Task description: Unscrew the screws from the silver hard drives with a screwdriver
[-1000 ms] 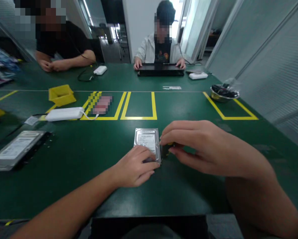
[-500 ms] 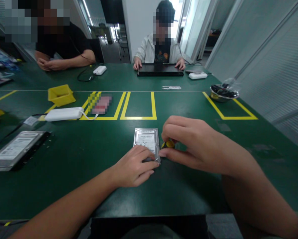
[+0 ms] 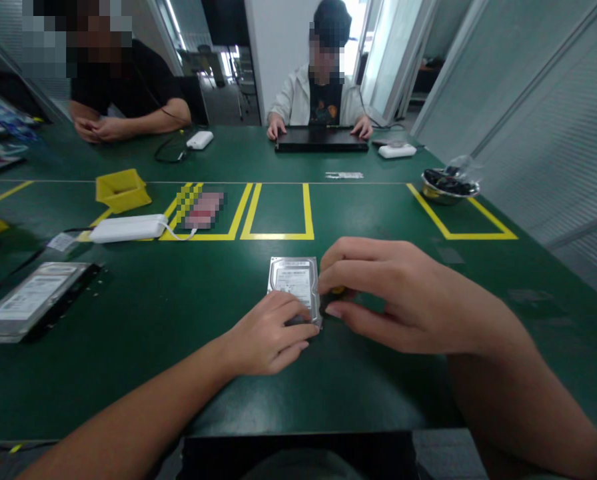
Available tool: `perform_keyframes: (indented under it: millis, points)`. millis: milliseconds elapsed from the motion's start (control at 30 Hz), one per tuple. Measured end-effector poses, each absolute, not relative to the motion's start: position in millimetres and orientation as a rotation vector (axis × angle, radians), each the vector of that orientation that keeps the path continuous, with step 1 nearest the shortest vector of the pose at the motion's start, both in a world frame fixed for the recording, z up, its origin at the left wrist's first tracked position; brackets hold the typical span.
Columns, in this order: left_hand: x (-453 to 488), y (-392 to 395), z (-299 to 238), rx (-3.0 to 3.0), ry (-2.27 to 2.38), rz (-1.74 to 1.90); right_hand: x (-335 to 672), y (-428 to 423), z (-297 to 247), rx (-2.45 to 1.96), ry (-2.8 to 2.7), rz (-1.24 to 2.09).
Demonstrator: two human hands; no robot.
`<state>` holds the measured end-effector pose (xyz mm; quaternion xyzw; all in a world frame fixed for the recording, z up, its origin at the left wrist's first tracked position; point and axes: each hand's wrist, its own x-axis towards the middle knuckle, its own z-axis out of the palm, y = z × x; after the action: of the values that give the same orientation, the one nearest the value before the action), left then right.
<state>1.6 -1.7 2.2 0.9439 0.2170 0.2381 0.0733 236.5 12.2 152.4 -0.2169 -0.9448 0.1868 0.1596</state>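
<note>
A silver hard drive [image 3: 293, 280] with a white label lies flat on the green table [image 3: 178, 320] in front of me. My left hand [image 3: 268, 337] presses down on its near end, fingers curled over the edge. My right hand [image 3: 393, 293] is closed on a small tool with a yellow and black handle [image 3: 336, 291], held against the drive's right side. Most of the tool is hidden by my fingers.
A second hard drive [image 3: 28, 300] lies at the left. Further back are a white box with a cable [image 3: 128, 229], a yellow bin [image 3: 122, 190], yellow tape squares [image 3: 278, 237] and a metal bowl [image 3: 448, 187]. Two other people sit at the far side, one at a laptop [image 3: 321, 140].
My right hand's fingers shifted slightly around the tool at the drive's right edge, covering more of the yellow handle. The left hand and the drive stayed put.
</note>
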Motion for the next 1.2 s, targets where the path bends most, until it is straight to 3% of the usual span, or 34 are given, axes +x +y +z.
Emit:
perform_keyframes:
  millis: [733, 1200]
  points:
    - [3.8, -1.9, 2.7, 2.855, 0.643, 0.733, 235.9, 10.8, 149.5, -0.945, -2.705, 0.215]
    - [1.5, -1.1, 1.0, 2.819, 0.65, 0.663, 242.0, 9.6, 154.0, -0.705, -2.742, 0.488]
